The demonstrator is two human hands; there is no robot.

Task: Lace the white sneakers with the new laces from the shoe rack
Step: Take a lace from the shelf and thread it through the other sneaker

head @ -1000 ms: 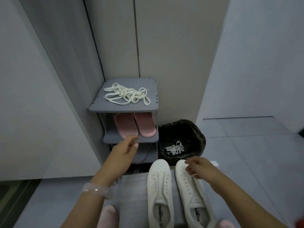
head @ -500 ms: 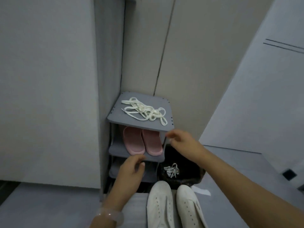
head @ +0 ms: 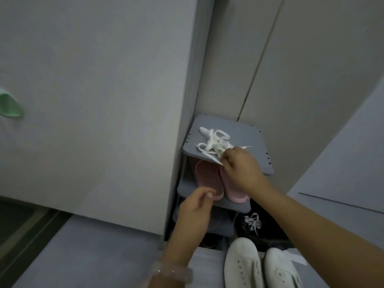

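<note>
No readable writing anywhere in shot. Right hand (head: 242,169) is up on the top shelf of the grey shoe rack (head: 255,140), fingers (head: 225,161) curled & pinching the white laces (head: 214,143) at the front edge of the bunch; left hand (head: 196,208) hovers lower, in front of the pink slippers (head: 207,179) on the 2nd shelf, fingers loosely curled, holding nothing. White sneakers (head: 243,265) sit side by side at bottom of frame, toes toward the rack, w/ a black bin (head: 268,233) holding more white laces just behind them.
</note>
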